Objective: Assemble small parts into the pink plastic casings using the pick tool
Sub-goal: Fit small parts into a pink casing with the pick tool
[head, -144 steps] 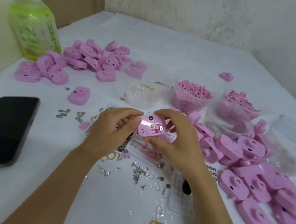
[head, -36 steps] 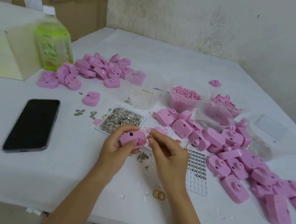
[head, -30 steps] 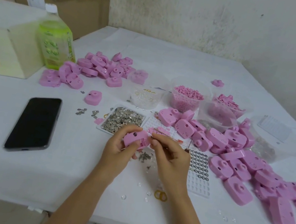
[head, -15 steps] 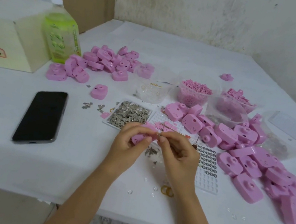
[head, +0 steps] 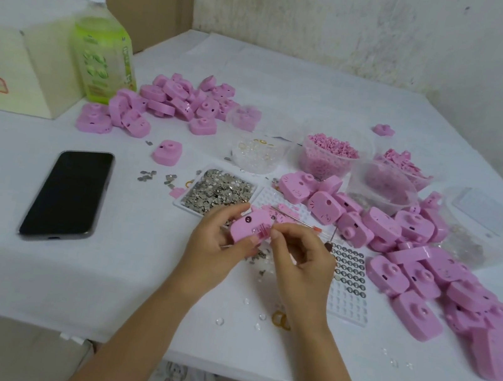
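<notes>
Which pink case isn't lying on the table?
The pink case gripped in the left hand, with the right hand pinching at its edge. Every other case lies on the table, alone or in piles.

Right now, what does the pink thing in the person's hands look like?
The pink casing is smooth, rounded plastic with a small dark hole and a ribbed rectangular slot on its upturned face. It is held tilted above the white table, gripped by the left hand, while the right hand pinches its edge by the slot.
</notes>
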